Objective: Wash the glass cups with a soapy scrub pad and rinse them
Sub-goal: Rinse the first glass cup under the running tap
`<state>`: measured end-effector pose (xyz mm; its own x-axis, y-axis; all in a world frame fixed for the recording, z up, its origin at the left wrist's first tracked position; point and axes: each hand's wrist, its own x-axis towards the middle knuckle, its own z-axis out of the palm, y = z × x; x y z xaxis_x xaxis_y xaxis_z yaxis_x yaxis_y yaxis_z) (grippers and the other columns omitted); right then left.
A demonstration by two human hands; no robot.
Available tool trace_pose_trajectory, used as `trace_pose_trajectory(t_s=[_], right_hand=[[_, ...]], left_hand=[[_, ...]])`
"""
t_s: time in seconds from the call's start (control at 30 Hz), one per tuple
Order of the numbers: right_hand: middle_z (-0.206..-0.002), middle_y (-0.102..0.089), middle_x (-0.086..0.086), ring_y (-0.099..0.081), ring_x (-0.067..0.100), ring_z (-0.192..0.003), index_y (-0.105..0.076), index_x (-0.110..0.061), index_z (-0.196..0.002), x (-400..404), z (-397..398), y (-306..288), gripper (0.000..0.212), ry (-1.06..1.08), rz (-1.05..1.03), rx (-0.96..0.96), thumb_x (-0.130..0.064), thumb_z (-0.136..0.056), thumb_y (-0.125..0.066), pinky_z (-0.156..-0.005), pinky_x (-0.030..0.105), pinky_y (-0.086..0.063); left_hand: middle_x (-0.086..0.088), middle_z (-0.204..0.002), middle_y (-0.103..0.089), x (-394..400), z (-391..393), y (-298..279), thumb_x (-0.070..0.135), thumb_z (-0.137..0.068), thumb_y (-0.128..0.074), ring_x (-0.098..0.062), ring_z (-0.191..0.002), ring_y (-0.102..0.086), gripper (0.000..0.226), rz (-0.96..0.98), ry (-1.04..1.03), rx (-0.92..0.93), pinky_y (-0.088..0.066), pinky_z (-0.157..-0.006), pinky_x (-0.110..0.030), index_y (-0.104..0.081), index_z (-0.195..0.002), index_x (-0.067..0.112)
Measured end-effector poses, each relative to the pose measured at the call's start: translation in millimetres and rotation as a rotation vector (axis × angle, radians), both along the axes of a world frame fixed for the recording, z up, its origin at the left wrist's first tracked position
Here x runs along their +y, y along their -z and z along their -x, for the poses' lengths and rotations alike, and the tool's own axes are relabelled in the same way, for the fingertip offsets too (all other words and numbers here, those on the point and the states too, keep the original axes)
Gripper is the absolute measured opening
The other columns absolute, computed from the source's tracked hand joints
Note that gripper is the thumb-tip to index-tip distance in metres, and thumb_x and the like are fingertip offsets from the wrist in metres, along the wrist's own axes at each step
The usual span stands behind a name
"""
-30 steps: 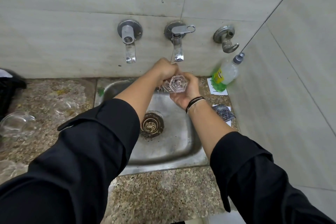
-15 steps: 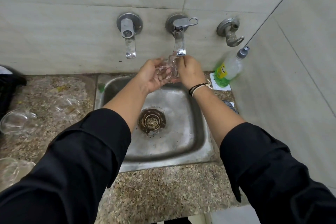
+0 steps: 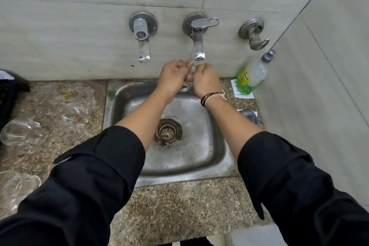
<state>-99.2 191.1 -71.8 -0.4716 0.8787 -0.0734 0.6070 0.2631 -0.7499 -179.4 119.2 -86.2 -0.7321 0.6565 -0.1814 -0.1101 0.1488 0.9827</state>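
Note:
A clear glass cup is held between both hands under the middle tap, over the back of the steel sink. My left hand grips it from the left and my right hand from the right, both with curled fingers. Most of the cup is hidden by the hands. A dark scrub pad lies on the counter to the right of the sink. Three more glass cups rest on the left counter: the first glass cup, the second glass cup, the third glass cup.
A green dish-soap bottle leans in the right corner against the wall. A second tap and a wall valve flank the middle one. The drain strainer sits mid-sink. A dark object lies at the far left.
The cup turned from base-toward-me to held edgewise between both hands, and the hands rose closer under the tap spout. My right hand has turned so its back faces me.

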Motion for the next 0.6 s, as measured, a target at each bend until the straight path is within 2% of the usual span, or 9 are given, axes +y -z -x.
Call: trace_pose_trajectory(t_s=[0.07,0.13,0.23,0.27,0.33,0.43,0.47,0.53,0.6], right_hand=[[-0.090,-0.065,0.023,-0.061,0.041,-0.078,-0.052,-0.002,-0.103,-10,-11,8,0.024,-0.160,-0.296,0.069,-0.021,-0.101,-0.038,-0.061,0.034,-0.032],[-0.095,-0.057,0.023,-0.056,0.041,-0.073,-0.050,0.001,-0.104,-11,-21,16,0.023,-0.368,-0.524,0.097,-0.019,-0.099,-0.040,-0.057,0.037,-0.036],[-0.099,-0.050,0.023,-0.050,0.036,-0.075,-0.052,0.003,-0.101,-6,-22,22,0.022,-0.408,-0.620,0.133,-0.015,-0.095,-0.041,-0.064,0.042,-0.041],[-0.096,-0.053,0.021,-0.050,0.033,-0.075,-0.052,0.002,-0.099,-9,-19,20,0.021,-0.311,-0.552,0.150,-0.015,-0.097,-0.040,-0.066,0.041,-0.039],[-0.082,-0.059,0.016,-0.051,0.027,-0.069,-0.054,-0.001,-0.093,-17,-12,11,0.026,-0.055,-0.201,0.164,-0.019,-0.102,-0.039,-0.061,0.038,-0.035],[-0.055,-0.050,0.001,-0.040,0.015,-0.043,-0.056,-0.018,-0.079,-7,-6,-9,0.034,0.155,0.698,0.312,-0.036,-0.102,-0.040,-0.036,0.023,-0.027],[-0.052,-0.044,-0.003,-0.034,0.011,-0.040,-0.052,-0.023,-0.075,-4,-7,-13,0.033,0.162,0.874,0.363,-0.039,-0.101,-0.041,-0.035,0.017,-0.023],[-0.053,-0.044,-0.003,-0.034,0.010,-0.040,-0.055,-0.022,-0.079,-4,-5,-10,0.032,0.094,0.898,0.394,-0.041,-0.102,-0.044,-0.036,0.016,-0.026],[-0.058,-0.055,0.003,-0.047,0.016,-0.043,-0.062,-0.014,-0.094,-13,-3,-2,0.031,0.024,0.701,0.418,-0.039,-0.104,-0.045,-0.042,0.024,-0.041]], left_hand=[[-0.006,-0.058,-0.066,4,10,-8,0.027,-0.099,-0.058,-0.021,-0.057,-0.064,0.039,0.116,-0.039,-0.068,-0.053,-0.060,-0.030,-0.065,-0.063,0.014],[-0.010,-0.056,-0.064,6,14,-14,0.019,-0.096,-0.053,-0.024,-0.052,-0.065,0.033,0.214,-0.074,-0.196,-0.053,-0.051,-0.030,-0.066,-0.068,0.008],[-0.008,-0.051,-0.056,1,3,-18,0.012,-0.099,-0.048,-0.019,-0.038,-0.051,0.034,0.211,-0.031,-0.263,-0.042,-0.044,-0.023,-0.062,-0.069,0.003],[-0.008,-0.053,-0.059,0,1,-15,0.015,-0.101,-0.050,-0.020,-0.042,-0.054,0.035,0.178,-0.027,-0.215,-0.045,-0.046,-0.025,-0.065,-0.073,0.000],[-0.009,-0.064,-0.069,-3,-2,-13,0.024,-0.104,-0.055,-0.018,-0.055,-0.064,0.037,0.105,-0.021,-0.056,-0.054,-0.056,-0.028,-0.070,-0.086,-0.005],[-0.010,-0.071,-0.070,-11,-8,-10,0.018,-0.098,-0.069,-0.015,-0.061,-0.066,0.021,-0.049,0.034,-0.007,-0.056,-0.063,-0.028,-0.065,-0.088,-0.001],[-0.010,-0.072,-0.071,-14,-10,-10,0.015,-0.094,-0.074,-0.015,-0.062,-0.067,0.017,-0.090,0.051,-0.025,-0.057,-0.065,-0.029,-0.064,-0.086,0.004],[-0.007,-0.070,-0.070,-16,-11,-6,0.018,-0.091,-0.077,-0.016,-0.063,-0.066,0.021,-0.097,0.017,-0.016,-0.057,-0.068,-0.034,-0.062,-0.077,0.013],[0.001,-0.057,-0.061,-12,-7,-2,0.029,-0.095,-0.070,-0.012,-0.056,-0.058,0.036,0.006,-0.117,0.100,-0.051,-0.064,-0.033,-0.056,-0.063,0.019]])
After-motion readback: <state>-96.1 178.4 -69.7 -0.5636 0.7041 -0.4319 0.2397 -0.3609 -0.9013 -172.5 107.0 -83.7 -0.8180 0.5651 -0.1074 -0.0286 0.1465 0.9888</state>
